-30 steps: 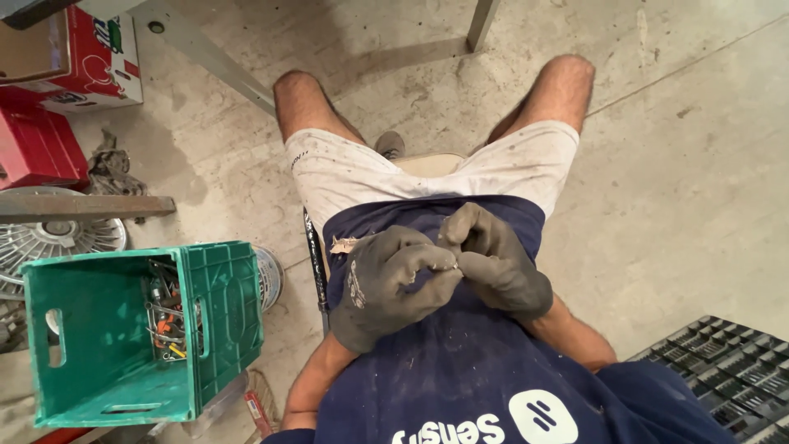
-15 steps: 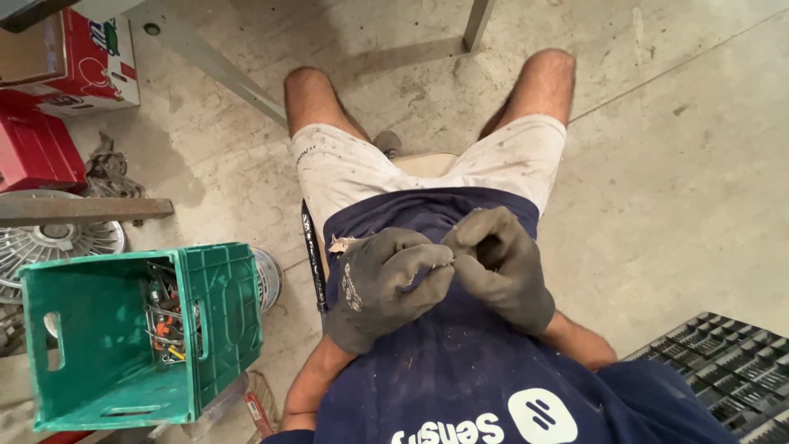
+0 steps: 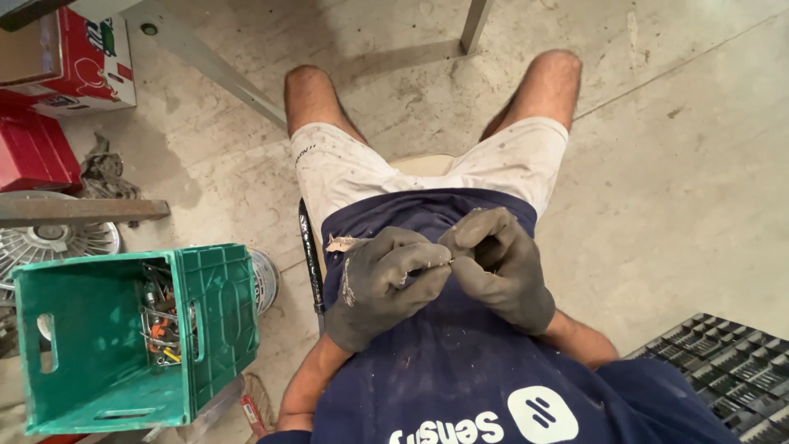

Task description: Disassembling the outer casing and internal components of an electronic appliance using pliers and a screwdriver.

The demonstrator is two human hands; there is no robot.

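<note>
Both hands wear grey knit work gloves, smeared and worn, and meet just above the lap against a navy shirt. The left hand [image 3: 386, 284] has its fingers curled, thumb and forefinger pressed together on one end of a small thin metal piece [image 3: 438, 264], which looks like a short wire or pin. The right hand [image 3: 497, 267] is curled into a loose fist touching the left hand, its fingertips pinched on the other end of the same piece. The piece is too small to tell its exact shape.

To the left of the hands, on the rough concrete floor, stands a green plastic crate [image 3: 205, 321] with slotted walls and cut-out handles; loose tools with orange and yellow parts lie inside. Farther beyond the crate are a red and white cardboard box [image 3: 82, 57] with printed pictures, a red case [image 3: 33, 152] and a round wire fan grille [image 3: 53, 242]. To the right of the hands lies a black plastic grid tray [image 3: 731, 353].
</note>
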